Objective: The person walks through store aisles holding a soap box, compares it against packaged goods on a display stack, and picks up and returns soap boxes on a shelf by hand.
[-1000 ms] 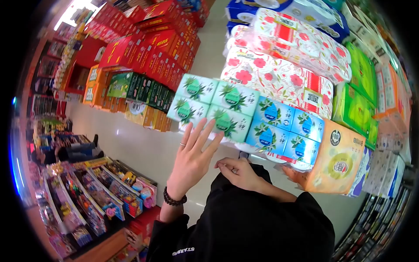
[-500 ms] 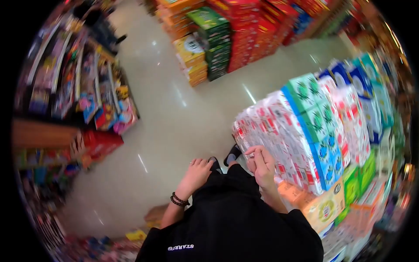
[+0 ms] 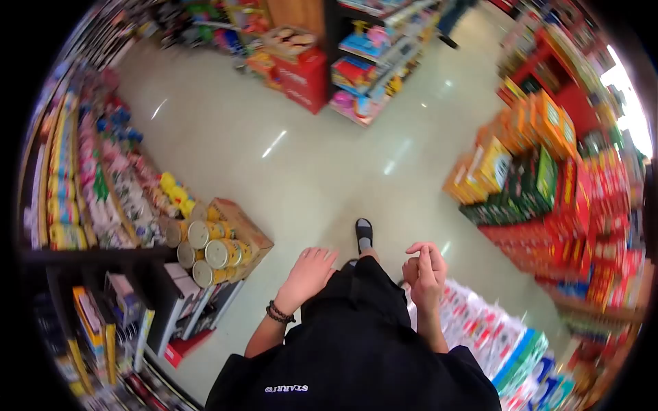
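Right hand (image 3: 425, 277) bent at the knuckles, fingers bunched close with nothing visible between them; whether the tips meet, I cannot tell. The left hand (image 3: 308, 274) lies back upward, fingers extended side by side and apart from any goods. Nearest, just beside the right hand and forearm, is a stack of white-and-red wrapped packs (image 3: 480, 325), bordered by a green-and-blue band (image 3: 521, 359). Such packs look light for their bulk and soft enough to dent, their shiny wrap probably a little slippery; two palms on opposite sides would suit them better than a pinch at the film.

Below spreads a smooth, glossy floor (image 3: 301, 185), streaked with reflections, a dark slipper (image 3: 364, 227) on it. Across it stand red cartons (image 3: 572, 198) and orange boxes (image 3: 548, 120); to the left, lidded tins (image 3: 223, 253) sit beside packed shelves, and another person's leg (image 3: 452, 19) shows at the top.
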### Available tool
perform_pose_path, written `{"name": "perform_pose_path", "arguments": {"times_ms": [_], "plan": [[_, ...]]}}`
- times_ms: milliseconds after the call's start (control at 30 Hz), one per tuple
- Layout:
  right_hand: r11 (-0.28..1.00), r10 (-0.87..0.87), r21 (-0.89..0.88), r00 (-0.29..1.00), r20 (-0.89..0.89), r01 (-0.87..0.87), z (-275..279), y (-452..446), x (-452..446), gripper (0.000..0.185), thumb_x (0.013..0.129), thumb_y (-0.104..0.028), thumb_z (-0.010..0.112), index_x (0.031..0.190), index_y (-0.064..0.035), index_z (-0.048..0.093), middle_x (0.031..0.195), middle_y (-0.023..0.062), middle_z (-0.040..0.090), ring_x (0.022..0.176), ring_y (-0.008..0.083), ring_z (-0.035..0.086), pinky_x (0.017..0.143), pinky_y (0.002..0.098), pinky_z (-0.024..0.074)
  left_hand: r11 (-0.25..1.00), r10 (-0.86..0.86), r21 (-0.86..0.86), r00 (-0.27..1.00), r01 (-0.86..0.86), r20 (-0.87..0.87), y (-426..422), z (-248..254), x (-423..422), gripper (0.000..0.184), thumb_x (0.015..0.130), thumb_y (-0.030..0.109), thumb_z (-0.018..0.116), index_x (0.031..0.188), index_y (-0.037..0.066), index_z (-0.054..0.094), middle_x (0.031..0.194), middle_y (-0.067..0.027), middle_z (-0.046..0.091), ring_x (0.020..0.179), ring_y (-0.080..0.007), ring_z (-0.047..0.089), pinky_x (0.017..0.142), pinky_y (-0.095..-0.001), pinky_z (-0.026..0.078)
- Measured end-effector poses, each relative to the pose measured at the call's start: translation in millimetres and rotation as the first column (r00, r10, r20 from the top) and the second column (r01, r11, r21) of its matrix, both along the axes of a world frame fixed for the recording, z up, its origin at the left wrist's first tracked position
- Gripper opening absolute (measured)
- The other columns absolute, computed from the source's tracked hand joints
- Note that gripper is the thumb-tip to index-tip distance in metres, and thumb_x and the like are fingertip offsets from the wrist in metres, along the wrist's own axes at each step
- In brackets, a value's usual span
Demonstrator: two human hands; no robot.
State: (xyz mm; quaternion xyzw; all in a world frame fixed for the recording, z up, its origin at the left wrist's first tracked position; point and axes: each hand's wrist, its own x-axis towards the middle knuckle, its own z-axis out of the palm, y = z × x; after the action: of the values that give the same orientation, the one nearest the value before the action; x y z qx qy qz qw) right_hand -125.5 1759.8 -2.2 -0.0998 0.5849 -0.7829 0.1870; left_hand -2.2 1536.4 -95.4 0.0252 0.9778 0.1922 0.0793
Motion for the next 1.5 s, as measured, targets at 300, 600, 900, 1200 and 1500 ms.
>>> {"name": "perform_pose_path", "arguments": {"times_ms": [300, 600, 900, 1200, 1500], "plan": [[0.942, 0.332, -0.099, 0.934, 0.132, -0.321, -26, -147, -69, 0.027, 0.11, -0.017, 0.04, 0.103, 0.0009, 0.058, 0.055, -0.0072, 0.033, 0.046, 0.0024, 0.026, 0.046, 0.0237, 0.0207, 0.928, 0.356, 0.011, 0.895, -0.372, 0.268, -73, -34, 38, 0.042, 0.092, 0.028, 0.066, 0.128, 0.008, 0.058, 0.112, -0.0142, 0.066, 0.109, -0.0337, 0.062, 0.096, -0.0451, 0.05], [0.818, 0.575, -0.183, 0.786, 0.227, -0.545, -45, -305, -167, 0.028, 0.11, -0.019, 0.038, 0.102, 0.0, 0.057, 0.053, -0.0068, 0.031, 0.043, 0.0033, 0.025, 0.043, 0.0237, 0.02, 0.855, 0.494, 0.113, 0.861, -0.506, 0.12, -206, 28, -84, 0.044, 0.095, 0.026, 0.064, 0.134, 0.007, 0.055, 0.123, -0.0176, 0.064, 0.112, -0.0384, 0.06, 0.096, -0.0452, 0.049], [0.657, 0.749, -0.153, 0.616, 0.243, -0.738, -42, -450, -219, 0.027, 0.11, -0.02, 0.038, 0.101, -0.0021, 0.057, 0.055, -0.0083, 0.032, 0.045, 0.0019, 0.026, 0.044, 0.0226, 0.0204, 0.676, 0.735, -0.021, 0.674, -0.736, 0.074, -307, 28, -83, 0.042, 0.091, 0.022, 0.067, 0.128, 0.003, 0.058, 0.115, -0.0176, 0.065, 0.109, -0.0376, 0.061, 0.092, -0.0453, 0.051], [0.489, 0.847, 0.056, 0.489, 0.209, -0.87, -52, -603, -212, 0.027, 0.11, -0.018, 0.041, 0.098, -0.0025, 0.059, 0.055, -0.0087, 0.034, 0.045, 0.0007, 0.028, 0.043, 0.0224, 0.0199, 0.571, 0.802, 0.113, 0.582, -0.813, 0.133, -408, -21, -78, 0.036, 0.093, 0.026, 0.064, 0.123, 0.007, 0.059, 0.109, -0.0168, 0.068, 0.105, -0.0354, 0.064, 0.091, -0.0464, 0.051], [0.422, 0.901, 0.104, 0.43, 0.061, -0.9, -19, -804, -172, 0.026, 0.11, -0.016, 0.041, 0.099, -0.0004, 0.058, 0.053, -0.008, 0.032, 0.042, 0.0023, 0.027, 0.042, 0.0245, 0.0199, 0.478, 0.878, 0.094, 0.476, -0.873, -0.045, -613, 1, -65, 0.042, 0.092, 0.024, 0.064, 0.128, 0.005, 0.057, 0.114, -0.0149, 0.065, 0.111, -0.034, 0.06, 0.096, -0.0464, 0.048]]}}
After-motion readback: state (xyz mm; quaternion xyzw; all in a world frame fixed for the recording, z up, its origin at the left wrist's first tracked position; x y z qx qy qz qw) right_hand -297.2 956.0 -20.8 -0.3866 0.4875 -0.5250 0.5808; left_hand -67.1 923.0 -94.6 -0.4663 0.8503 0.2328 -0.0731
